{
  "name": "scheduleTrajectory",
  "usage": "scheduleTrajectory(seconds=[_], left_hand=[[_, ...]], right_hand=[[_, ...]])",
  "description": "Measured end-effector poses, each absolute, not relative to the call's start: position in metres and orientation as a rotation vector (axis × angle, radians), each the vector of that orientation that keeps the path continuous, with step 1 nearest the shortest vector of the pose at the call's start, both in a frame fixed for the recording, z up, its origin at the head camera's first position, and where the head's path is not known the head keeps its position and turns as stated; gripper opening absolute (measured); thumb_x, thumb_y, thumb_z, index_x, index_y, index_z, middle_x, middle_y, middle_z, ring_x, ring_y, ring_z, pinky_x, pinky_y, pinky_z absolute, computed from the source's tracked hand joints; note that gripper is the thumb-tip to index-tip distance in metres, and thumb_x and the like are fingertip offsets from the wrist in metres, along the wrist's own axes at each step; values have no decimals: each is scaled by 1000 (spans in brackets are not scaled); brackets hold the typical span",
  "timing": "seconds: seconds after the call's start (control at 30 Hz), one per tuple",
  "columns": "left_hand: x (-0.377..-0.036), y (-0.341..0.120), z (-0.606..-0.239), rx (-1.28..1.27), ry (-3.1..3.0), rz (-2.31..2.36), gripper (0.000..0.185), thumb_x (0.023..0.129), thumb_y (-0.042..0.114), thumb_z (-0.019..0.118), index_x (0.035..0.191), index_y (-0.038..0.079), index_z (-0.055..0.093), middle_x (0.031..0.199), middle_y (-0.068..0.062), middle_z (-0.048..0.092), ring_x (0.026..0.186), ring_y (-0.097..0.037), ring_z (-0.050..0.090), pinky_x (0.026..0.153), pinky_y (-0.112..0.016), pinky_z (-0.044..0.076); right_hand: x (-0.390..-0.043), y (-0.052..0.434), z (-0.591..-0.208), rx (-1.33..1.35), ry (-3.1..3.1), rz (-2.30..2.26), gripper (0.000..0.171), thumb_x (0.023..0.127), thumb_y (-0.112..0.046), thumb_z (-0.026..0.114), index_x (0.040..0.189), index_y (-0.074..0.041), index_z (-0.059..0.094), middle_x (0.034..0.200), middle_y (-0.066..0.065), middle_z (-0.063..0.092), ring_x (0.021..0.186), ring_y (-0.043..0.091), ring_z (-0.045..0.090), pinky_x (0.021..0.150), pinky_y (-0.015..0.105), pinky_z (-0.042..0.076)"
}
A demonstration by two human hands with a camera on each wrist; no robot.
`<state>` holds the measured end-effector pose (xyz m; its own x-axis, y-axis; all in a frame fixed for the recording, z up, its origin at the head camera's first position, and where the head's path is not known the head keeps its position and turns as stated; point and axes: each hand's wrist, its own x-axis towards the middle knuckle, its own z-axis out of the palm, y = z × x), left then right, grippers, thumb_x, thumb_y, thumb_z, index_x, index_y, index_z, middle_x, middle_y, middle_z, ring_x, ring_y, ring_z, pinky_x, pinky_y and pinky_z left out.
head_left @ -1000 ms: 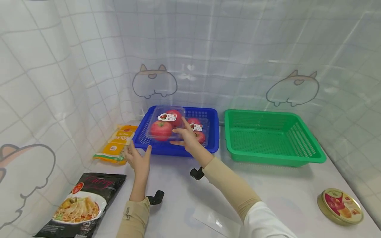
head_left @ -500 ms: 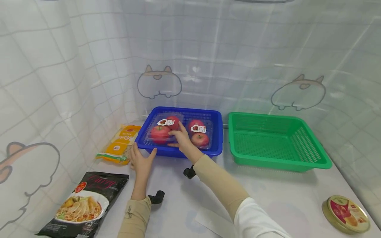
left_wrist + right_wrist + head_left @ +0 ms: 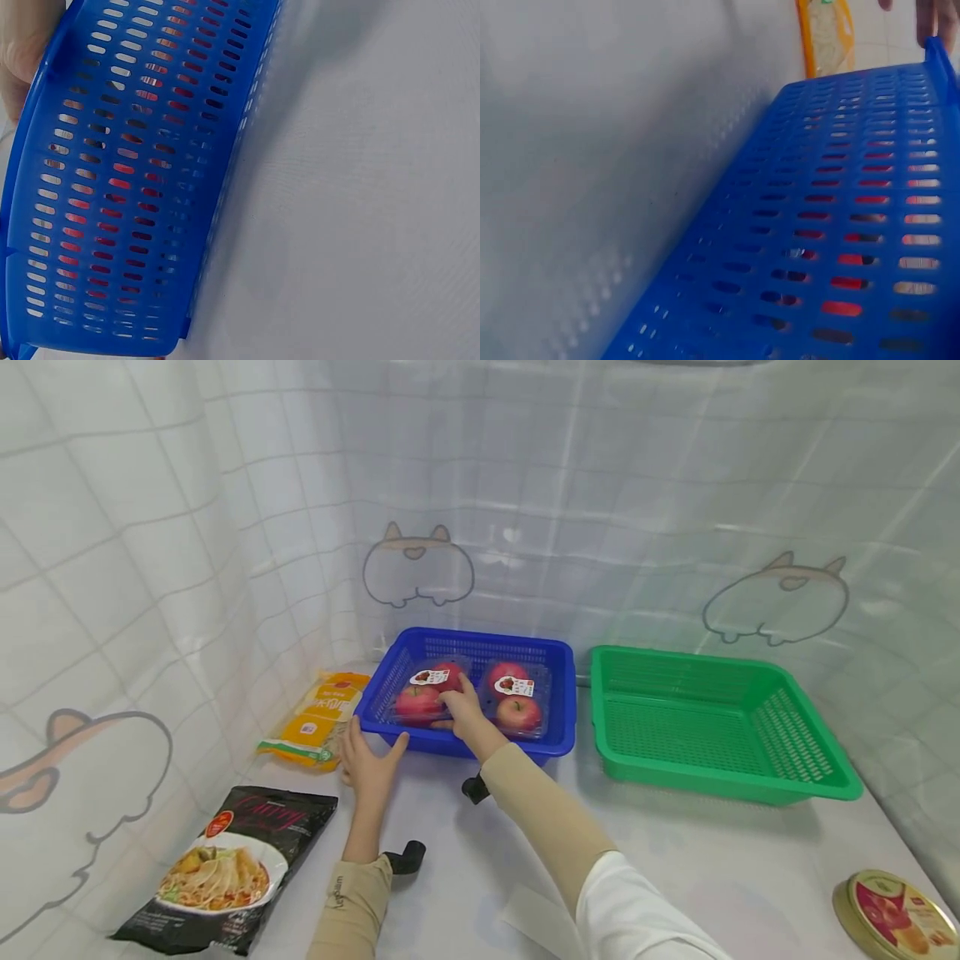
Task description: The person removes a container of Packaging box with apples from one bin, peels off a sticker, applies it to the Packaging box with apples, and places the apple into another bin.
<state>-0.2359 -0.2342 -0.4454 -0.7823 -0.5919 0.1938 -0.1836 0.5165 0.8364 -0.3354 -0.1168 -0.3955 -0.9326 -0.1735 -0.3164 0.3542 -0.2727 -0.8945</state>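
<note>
A blue slotted basket (image 3: 480, 745) stands at the back left of the white table, and its wall (image 3: 127, 187) fills both wrist views (image 3: 840, 225). Two clear packs of red apples lie in it side by side. My right hand (image 3: 452, 706) reaches over the front rim and holds the left apple pack (image 3: 417, 700) at its near right edge, thumb below and fingers on top. The other apple pack (image 3: 519, 703) lies just to the right. My left hand (image 3: 371, 747) is spread open against the basket's front left corner.
A green basket (image 3: 750, 777) stands right of the blue one. A yellow packet (image 3: 318, 720) lies by the left wall, a black noodle packet (image 3: 225, 868) at the near left, and a round tin (image 3: 896, 914) at the near right. Tiled sheets wall the table.
My right hand has lowered the left apple pack from above the rim down into the blue basket, beside the other pack. The left hand stays at the basket's corner.
</note>
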Motion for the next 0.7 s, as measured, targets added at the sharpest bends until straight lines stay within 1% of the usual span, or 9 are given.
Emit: scheduleTrajectory(seconds=[0.07, 0.17, 0.27, 0.33, 0.43, 0.5, 0.57, 0.63, 0.7], left_hand=[[-236, -234, -446, 636, -2294, -1191, 91, 78, 40, 69, 147, 10, 18, 150, -15, 17, 137, -41, 6, 97, -66, 9], [-236, -233, -446, 640, -2278, -1191, 91, 78, 40, 69, 147, 10, 18, 150, -16, 17, 137, -41, 6, 97, -67, 10], [-236, -233, -448, 645, -2274, -1190, 91, 77, 40, 70, 147, 10, 18, 150, -16, 17, 137, -40, 7, 97, -66, 10], [-235, -232, -449, 643, -2278, -1197, 92, 77, 40, 70, 147, 10, 18, 150, -16, 17, 137, -40, 7, 97, -66, 10], [-235, -230, -450, 636, -2280, -1211, 92, 78, 40, 69, 147, 10, 17, 150, -15, 16, 137, -41, 6, 97, -66, 10], [-236, -228, -450, 627, -2281, -1224, 92, 78, 40, 69, 147, 11, 16, 151, -15, 15, 137, -41, 5, 97, -66, 9], [-238, -225, -450, 614, -2285, -1232, 92, 78, 39, 69, 147, 11, 16, 151, -14, 15, 137, -40, 5, 97, -66, 9], [-240, -223, -450, 598, -2292, -1240, 92, 78, 39, 69, 147, 11, 16, 151, -14, 15, 137, -40, 5, 97, -66, 9], [-242, -223, -449, 587, -2303, -1240, 92, 79, 40, 69, 147, 11, 15, 151, -14, 15, 137, -40, 5, 97, -66, 9]], right_hand=[[-346, -122, -409, 212, 1669, -2266, 90, 73, 15, 51, 148, -23, 20, 145, 16, 26, 111, 39, 47, 69, 55, 52], [-380, -131, -452, 192, 1676, -2258, 95, 71, 18, 55, 147, -26, 20, 144, 18, 25, 110, 42, 46, 60, 50, 54], [-427, -142, -510, 231, 1649, -2246, 98, 71, 22, 54, 147, -30, 21, 145, 15, 26, 113, 44, 44, 65, 57, 51], [-450, -147, -538, 265, 1668, -2218, 99, 72, 22, 52, 147, -33, 18, 147, 13, 24, 118, 46, 41, 68, 65, 46], [-474, -150, -568, 279, 1680, -2197, 104, 68, 21, 52, 146, -38, 17, 148, 14, 21, 120, 47, 37, 64, 69, 43], [-483, -148, -579, 265, 1711, -2188, 107, 64, 18, 54, 146, -40, 17, 148, 14, 20, 121, 47, 35, 61, 69, 43], [-488, -143, -581, 281, 1745, -2166, 107, 64, 17, 56, 146, -39, 16, 149, 12, 19, 125, 44, 33, 67, 70, 41], [-484, -135, -571, 295, 1782, -2135, 106, 66, 15, 60, 146, -39, 16, 150, 8, 21, 128, 39, 32, 74, 72, 38], [-469, -126, -548, 316, 1838, -2085, 102, 70, 13, 60, 148, -34, 14, 151, 7, 19, 131, 36, 29, 80, 72, 35]])
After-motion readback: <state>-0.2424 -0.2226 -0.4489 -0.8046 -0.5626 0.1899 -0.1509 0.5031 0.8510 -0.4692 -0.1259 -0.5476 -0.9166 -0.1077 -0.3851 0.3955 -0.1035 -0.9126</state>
